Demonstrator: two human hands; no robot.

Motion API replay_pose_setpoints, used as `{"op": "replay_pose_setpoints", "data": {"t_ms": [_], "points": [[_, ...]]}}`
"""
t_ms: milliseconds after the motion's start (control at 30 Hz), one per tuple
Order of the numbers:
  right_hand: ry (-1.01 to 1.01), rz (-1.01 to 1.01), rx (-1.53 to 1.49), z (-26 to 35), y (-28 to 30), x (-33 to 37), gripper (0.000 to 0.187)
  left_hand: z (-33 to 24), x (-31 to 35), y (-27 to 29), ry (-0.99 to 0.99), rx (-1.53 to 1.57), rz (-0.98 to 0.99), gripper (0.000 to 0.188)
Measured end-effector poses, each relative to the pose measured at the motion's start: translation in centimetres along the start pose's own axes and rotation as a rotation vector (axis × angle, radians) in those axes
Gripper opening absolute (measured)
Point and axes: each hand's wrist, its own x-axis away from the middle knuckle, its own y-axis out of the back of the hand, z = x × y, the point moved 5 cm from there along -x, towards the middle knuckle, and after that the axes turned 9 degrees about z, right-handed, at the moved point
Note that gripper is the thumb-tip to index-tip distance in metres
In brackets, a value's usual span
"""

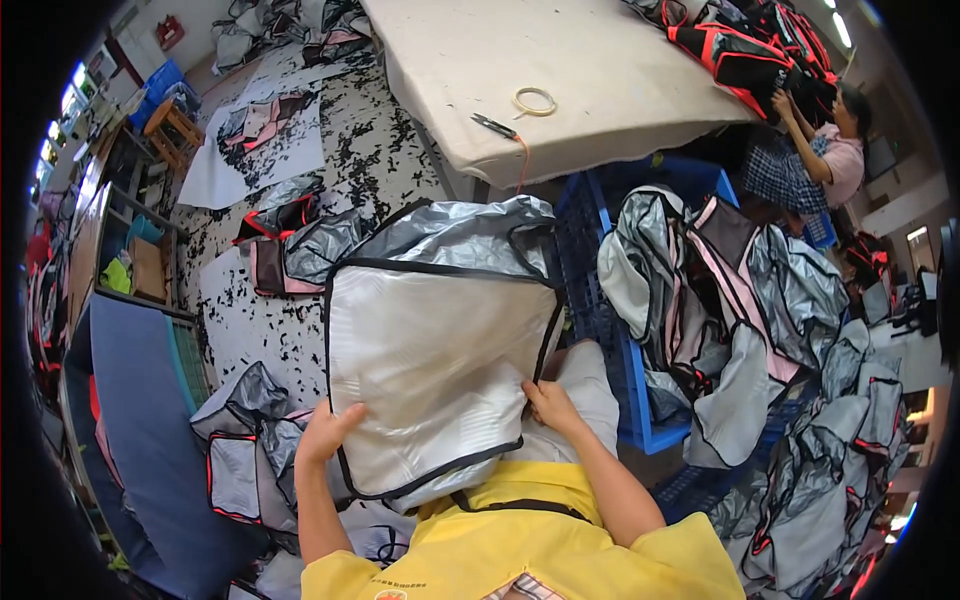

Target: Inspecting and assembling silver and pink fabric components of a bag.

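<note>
Across my lap hangs a silver-lined fabric bag piece [430, 370], with black binding along its edges and a pale, flat panel facing up. Its crinkled silver part folds away at the far end. My left hand [328, 430] grips the left bound edge, thumb lying on top of the panel. On the opposite side, my right hand [550, 405] pinches the black edge near the lower right corner. The fingers underneath the fabric are hidden on both sides.
A cloth-covered table [560, 80] ahead bears thread snips [494, 127] and a tape roll [535, 101]. Right of me, a blue crate [632, 385] overflows with bag pieces [720, 300]. Black scraps litter the floor [345, 135]. A person [835, 155] handles bags at far right.
</note>
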Motion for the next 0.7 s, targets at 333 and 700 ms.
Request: {"op": "replay_pose_setpoints", "data": {"t_ms": [333, 700], "points": [[0.275, -0.207, 0.19, 1.5, 3.0, 0.9, 0.058, -5.1, 0.5, -1.4, 0.032, -0.316, -0.18, 0.039], [0.3, -0.393, -0.353, -2.1, 23.4, 25.8, 0.053, -25.3, 1.4, -29.8, -0.607, -0.251, 0.612, 0.042]]}}
